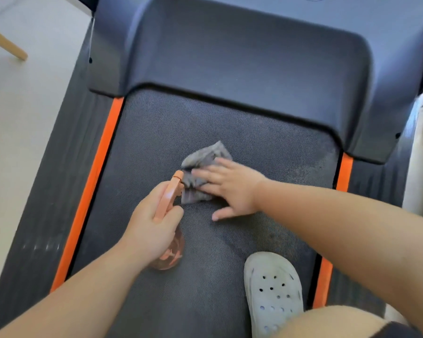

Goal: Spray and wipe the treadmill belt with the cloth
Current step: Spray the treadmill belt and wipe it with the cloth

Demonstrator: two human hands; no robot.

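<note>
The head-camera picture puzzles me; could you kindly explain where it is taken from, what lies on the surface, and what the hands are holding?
There is no robot here. A person wears one camera on the head, and it looks down at their own two hands. Below them is a dark, textured treadmill belt with an orange strip along each side. The left hand grips an orange spray bottle. The right hand presses flat, fingers straight, on a grey cloth that lies on the belt. A pale clog stands on the belt near the bottom of the picture.
</note>
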